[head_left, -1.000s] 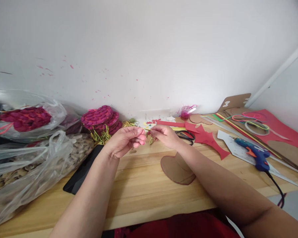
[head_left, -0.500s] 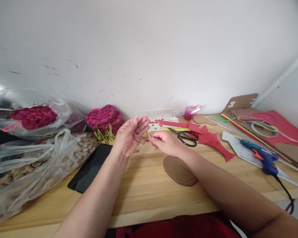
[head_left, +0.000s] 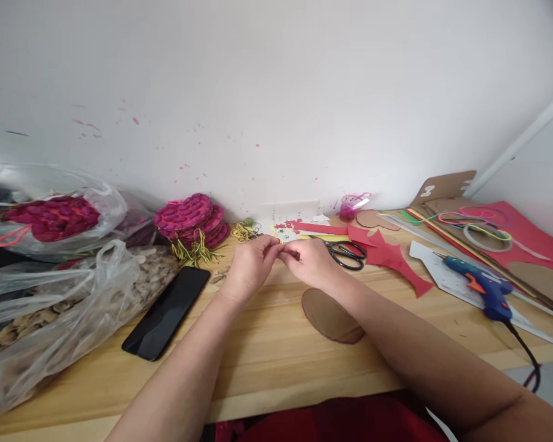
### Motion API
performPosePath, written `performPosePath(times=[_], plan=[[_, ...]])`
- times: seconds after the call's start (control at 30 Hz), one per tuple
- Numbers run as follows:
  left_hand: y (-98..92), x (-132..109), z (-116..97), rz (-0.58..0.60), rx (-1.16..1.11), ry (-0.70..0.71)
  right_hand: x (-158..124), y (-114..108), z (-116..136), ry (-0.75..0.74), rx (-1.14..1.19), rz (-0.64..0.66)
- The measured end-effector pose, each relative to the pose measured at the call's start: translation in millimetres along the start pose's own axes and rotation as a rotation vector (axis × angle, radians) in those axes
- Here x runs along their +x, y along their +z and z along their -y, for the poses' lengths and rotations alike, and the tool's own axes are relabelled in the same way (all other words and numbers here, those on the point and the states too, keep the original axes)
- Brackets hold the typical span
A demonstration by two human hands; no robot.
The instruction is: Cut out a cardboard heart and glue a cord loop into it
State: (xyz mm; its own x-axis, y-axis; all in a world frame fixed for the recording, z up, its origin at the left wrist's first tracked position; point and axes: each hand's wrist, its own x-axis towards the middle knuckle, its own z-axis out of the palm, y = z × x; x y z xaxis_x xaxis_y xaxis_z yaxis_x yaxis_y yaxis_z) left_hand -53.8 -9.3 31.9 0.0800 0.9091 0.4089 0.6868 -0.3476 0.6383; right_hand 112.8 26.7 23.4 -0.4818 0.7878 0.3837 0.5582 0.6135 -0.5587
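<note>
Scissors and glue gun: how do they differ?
The scissors look black; the glue gun is mostly blue with an orange trigger. The glue gun has a dark cord; the scissors show none. The scissors lie nearer the right hand than the glue gun. Both lie unheld.

Left grip (head_left: 250, 265) and right grip (head_left: 309, 263) pinch yellow thread (head_left: 281, 242).

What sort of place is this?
Likely a craft workspace, though home or studio I can't tell: a glue gun, scissors and cut red paper lie on a wooden table.
</note>
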Motion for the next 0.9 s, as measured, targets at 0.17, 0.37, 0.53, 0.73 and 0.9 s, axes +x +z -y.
performPosePath(times=[0.17, 0.37, 0.53, 0.73, 0.9], plan=[[0.0, 2.9, 4.1, 0.028, -0.016, -0.059, 0.8, -0.2, -2.4, -0.073, -0.001, 0.048], [-1.7, 4.6, 5.4, 0.085, -0.089, -0.117, 1.0, -3.2, -3.5, -0.123, -0.094, 0.011], [-4.4, 4.7, 4.7, 0.132, -0.188, -0.2, 2.1, -5.6, -4.0, -0.132, -0.069, -0.02], [-6.7, 6.2, 10.3, 0.16, -0.226, -0.22, 2.0, -5.5, -5.6, -0.161, -0.04, -0.007], [-11.2, 6.8, 14.7, 0.249, -0.307, -0.249, 1.8, -6.1, -6.9, -0.276, -0.082, 0.005]])
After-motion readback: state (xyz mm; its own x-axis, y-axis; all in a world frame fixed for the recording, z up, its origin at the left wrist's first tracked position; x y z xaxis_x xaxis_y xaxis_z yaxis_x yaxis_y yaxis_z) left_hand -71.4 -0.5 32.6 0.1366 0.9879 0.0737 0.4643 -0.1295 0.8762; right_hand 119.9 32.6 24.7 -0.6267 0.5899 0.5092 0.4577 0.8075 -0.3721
